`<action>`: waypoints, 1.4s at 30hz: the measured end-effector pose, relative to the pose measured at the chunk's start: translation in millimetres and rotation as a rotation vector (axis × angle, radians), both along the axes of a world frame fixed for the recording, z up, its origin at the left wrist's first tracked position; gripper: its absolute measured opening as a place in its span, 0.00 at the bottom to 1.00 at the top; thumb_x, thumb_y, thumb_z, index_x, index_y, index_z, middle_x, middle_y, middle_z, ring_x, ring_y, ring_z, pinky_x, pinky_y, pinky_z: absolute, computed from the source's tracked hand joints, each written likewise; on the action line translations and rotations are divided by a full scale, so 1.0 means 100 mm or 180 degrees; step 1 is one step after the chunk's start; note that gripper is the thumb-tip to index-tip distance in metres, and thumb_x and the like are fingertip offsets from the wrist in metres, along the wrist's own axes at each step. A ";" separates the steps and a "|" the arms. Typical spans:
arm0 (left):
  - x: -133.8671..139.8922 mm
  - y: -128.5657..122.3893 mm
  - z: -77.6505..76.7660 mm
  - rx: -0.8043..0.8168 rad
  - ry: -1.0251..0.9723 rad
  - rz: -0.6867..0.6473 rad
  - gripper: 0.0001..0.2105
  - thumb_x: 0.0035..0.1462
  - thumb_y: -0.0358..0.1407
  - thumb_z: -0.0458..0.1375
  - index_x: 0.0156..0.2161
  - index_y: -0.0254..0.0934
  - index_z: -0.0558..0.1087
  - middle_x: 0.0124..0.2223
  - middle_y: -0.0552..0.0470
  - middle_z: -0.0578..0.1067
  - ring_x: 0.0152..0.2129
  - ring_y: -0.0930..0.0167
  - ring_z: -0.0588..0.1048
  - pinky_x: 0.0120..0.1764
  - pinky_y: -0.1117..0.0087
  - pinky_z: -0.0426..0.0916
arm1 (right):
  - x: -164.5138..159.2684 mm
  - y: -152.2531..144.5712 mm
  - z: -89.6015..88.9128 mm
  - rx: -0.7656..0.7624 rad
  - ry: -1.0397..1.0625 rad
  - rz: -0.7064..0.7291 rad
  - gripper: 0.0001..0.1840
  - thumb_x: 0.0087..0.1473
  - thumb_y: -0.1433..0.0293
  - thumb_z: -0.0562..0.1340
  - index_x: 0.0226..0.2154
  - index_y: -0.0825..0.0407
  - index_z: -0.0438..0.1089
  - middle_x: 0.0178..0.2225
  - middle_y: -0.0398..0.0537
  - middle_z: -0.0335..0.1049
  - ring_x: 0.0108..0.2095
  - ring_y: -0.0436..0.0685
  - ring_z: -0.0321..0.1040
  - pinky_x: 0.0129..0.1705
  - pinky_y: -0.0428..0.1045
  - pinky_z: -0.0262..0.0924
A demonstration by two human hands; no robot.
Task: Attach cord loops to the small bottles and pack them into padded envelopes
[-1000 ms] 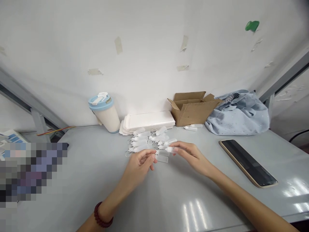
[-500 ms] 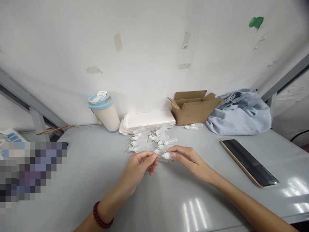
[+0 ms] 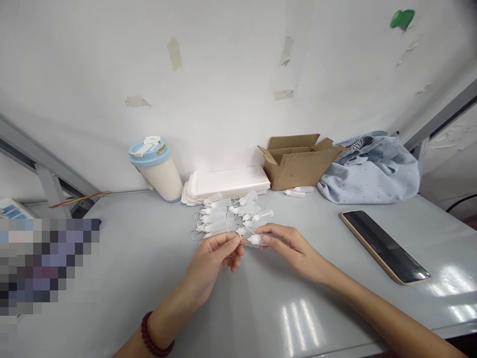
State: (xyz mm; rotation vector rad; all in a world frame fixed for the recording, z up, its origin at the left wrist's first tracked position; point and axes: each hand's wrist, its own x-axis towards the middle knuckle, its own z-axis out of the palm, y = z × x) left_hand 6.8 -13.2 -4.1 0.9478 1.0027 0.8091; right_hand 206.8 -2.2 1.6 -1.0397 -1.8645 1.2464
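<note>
My right hand (image 3: 285, 243) is closed on a small translucent dropper bottle (image 3: 255, 239), which lies sideways with its white tip pointing left. Fingers cover the bottle's rear part. My left hand (image 3: 219, 251) pinches thumb against forefinger just off that tip; what sits in the pinch is too small to make out. Behind both hands several similar dropper bottles (image 3: 215, 218) lie in two rough columns on the grey table (image 3: 149, 278), with thin loops at their ends.
Along the wall stand a blue-lidded cup (image 3: 158, 171), a stack of flat white boxes (image 3: 229, 182), an open cardboard box (image 3: 301, 166) and a pale blue cloth bag (image 3: 372, 174). More bottles (image 3: 296, 193) lie before the cardboard box. A phone (image 3: 383, 246) rests at right.
The view has shifted slightly. My right hand keeps the bottle close to my left fingertips, its tip now a little farther left. Nothing is let go.
</note>
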 end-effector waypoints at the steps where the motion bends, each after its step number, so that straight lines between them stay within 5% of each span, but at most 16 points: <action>1: 0.00 0.00 0.00 -0.0030 -0.0031 0.0002 0.12 0.55 0.41 0.56 0.29 0.33 0.73 0.28 0.53 0.68 0.22 0.77 0.64 0.26 0.75 0.59 | 0.00 0.00 0.00 0.0012 -0.0005 0.0002 0.12 0.60 0.66 0.53 0.39 0.52 0.70 0.36 0.45 0.70 0.37 0.52 0.65 0.41 0.46 0.58; 8: 0.01 0.00 0.02 -0.0033 -0.0077 0.0027 0.11 0.55 0.41 0.56 0.30 0.34 0.73 0.27 0.54 0.67 0.22 0.77 0.64 0.26 0.76 0.59 | -0.01 -0.02 0.00 0.0063 -0.0175 -0.0005 0.13 0.60 0.65 0.52 0.41 0.52 0.68 0.36 0.45 0.71 0.36 0.52 0.65 0.38 0.46 0.58; 34: 0.10 -0.10 -0.03 0.1085 0.1353 0.0215 0.13 0.57 0.42 0.51 0.25 0.38 0.69 0.20 0.56 0.67 0.21 0.74 0.67 0.28 0.73 0.62 | -0.11 -0.11 -0.19 0.0612 -0.0633 -0.0186 0.09 0.60 0.67 0.51 0.41 0.51 0.63 0.33 0.46 0.69 0.31 0.52 0.65 0.33 0.46 0.58; 42: 0.04 -0.03 -0.02 0.0766 0.1304 0.0058 0.13 0.53 0.42 0.56 0.41 0.38 0.72 0.31 0.52 0.74 0.24 0.72 0.71 0.30 0.71 0.65 | -0.07 -0.02 -0.18 0.0604 -0.0655 -0.0177 0.12 0.61 0.64 0.51 0.43 0.51 0.64 0.34 0.47 0.69 0.33 0.52 0.66 0.32 0.46 0.59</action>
